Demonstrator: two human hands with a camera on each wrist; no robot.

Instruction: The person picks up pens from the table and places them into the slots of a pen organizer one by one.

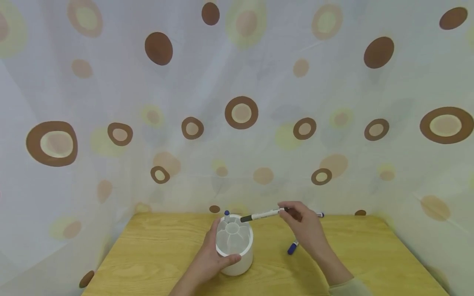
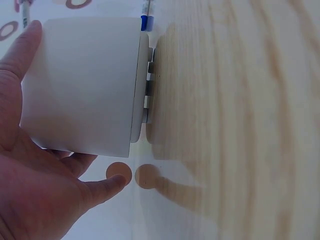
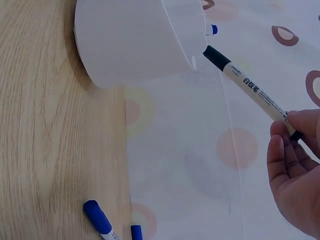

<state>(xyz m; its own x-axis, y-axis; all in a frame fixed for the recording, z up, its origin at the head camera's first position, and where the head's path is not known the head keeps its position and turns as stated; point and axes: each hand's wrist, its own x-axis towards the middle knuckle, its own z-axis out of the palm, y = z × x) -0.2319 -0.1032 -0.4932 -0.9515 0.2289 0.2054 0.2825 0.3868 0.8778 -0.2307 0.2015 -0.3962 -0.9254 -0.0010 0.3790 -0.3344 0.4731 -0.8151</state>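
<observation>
A white round pen holder (image 1: 235,263), divided into several compartments around a central ring, stands on the table. My left hand (image 1: 208,257) grips its side, thumb at the front; the left wrist view shows that hand (image 2: 42,185) against the smooth wall. One blue-ended marker (image 1: 227,213) sits upright in a back compartment. With thumb and fingertips, my right hand (image 1: 305,226) pinches one end of a white whiteboard marker (image 3: 257,93) with a black cap. The marker tilts slightly, its capped end over the holder's right rim.
Two more blue-capped markers lie on the wooden table (image 1: 155,255) by the right hand: a nearer one (image 1: 293,247) and a farther one (image 1: 320,214), partly hidden behind the hand. A dotted curtain (image 1: 274,152) hangs along the table's back edge and sides.
</observation>
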